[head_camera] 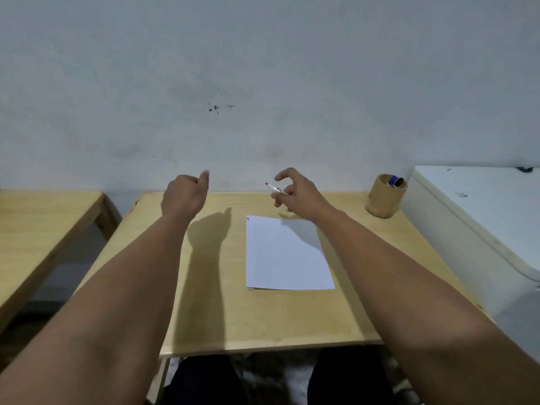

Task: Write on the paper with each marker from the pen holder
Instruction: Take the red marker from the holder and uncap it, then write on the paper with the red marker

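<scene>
A white sheet of paper (287,254) lies on the light wooden table (263,311), with one small dark mark at its top left corner. My right hand (295,192) is raised above the far edge of the paper and holds a thin white marker (274,187) with a red tip pointing left. My left hand (185,197) hovers to the left, fingers curled into a loose fist with the thumb up; whether it holds anything is hidden. A wooden pen holder (384,197) stands at the table's far right with a blue marker (393,180) and a dark one inside.
A white cabinet (479,217) stands close on the right of the table. A second wooden table (38,226) is at the left, with a gap between. A grey wall (263,83) runs behind. My dark-trousered legs show under the near edge.
</scene>
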Motion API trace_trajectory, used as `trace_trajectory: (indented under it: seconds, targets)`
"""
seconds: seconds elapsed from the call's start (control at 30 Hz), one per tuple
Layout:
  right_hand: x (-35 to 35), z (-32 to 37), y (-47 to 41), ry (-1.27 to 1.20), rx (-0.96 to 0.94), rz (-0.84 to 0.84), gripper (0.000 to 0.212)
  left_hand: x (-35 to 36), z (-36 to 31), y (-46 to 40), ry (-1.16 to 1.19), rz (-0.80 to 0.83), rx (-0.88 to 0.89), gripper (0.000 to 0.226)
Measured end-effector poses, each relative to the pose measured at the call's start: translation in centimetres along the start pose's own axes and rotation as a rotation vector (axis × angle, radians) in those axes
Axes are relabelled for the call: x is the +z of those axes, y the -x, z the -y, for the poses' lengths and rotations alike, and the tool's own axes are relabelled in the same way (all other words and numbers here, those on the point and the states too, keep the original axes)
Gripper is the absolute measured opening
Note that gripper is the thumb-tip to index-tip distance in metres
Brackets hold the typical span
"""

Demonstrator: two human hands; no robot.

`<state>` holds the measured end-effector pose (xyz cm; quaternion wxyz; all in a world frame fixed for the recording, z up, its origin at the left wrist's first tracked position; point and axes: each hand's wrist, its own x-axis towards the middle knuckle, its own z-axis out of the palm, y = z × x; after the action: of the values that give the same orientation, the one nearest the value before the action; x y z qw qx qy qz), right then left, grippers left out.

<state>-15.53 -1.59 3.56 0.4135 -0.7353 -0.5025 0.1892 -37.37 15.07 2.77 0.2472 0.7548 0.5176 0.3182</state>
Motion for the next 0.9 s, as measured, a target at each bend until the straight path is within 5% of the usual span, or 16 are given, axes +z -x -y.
trace_trajectory:
  seconds: [0.17,0.33,0.4,0.53,0.67,0.77,0.9]
  targets:
    - [-0.5,-1.5,-1.4,-0.741,0.259,-0.164,0.016,4.6,2.0,1.0,-0.613,0.118,0.342,0.053]
    - [-1.1,-2.3,-1.7,-1.157,0.389,-0.110,0.036,6.9,3.8,3.0,-0.817,0.195,0.462,0.048]
    - [-1.2,-2.6,-1.5,-1.161,0.359,-0.094,0.044,7.1,4.5,3.0,-0.824,0.217,0.446,0.050]
    - [-1.1,-2.7,-0.9,-1.042,0.323,-0.103,0.010,6.8,4.0,3.1,-0.775,0.242,0.358,0.061]
    - [-1.1,-2.1,-0.4,-0.919,0.343,-0.180,0.033,5.2,2.6,4.3,-0.630,0.059,0.262,0.060]
    - [-0.9,-1.6,0.2,-0.838,0.327,-0.240,0.019,4.6,1.7,6.3,-0.413,-0.013,0.517,0.047]
    - [0.2,-1.2,0.7,-0.749,0.295,-0.270,0.012,4.9,1.7,10.3,-0.316,0.267,0.760,0.057]
